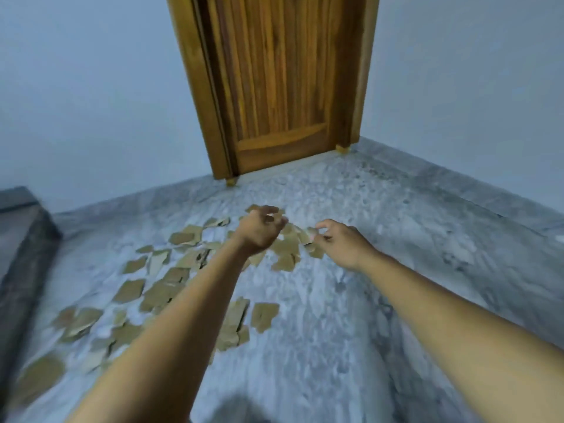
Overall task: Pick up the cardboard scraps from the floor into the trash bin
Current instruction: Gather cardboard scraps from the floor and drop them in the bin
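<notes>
Several brown cardboard scraps [171, 288] lie scattered over the grey marbled floor [351, 315], from the near left up towards the door. Both of my arms reach forward over them. My left hand [259, 232] hovers over the far end of the pile with its fingers curled. Scraps [254, 208] show around its fingertips, but blur hides whether it holds any. To its right, my right hand [343, 244] pinches a small scrap [312, 231] between thumb and forefinger, just above other scraps [285, 261]. No trash bin is in view.
A closed wooden door [274, 87] stands straight ahead in a pale blue wall. A dark grey raised ledge [18, 239] runs along the left edge. Bare floor stretches to the right of the scraps up to the right-hand wall.
</notes>
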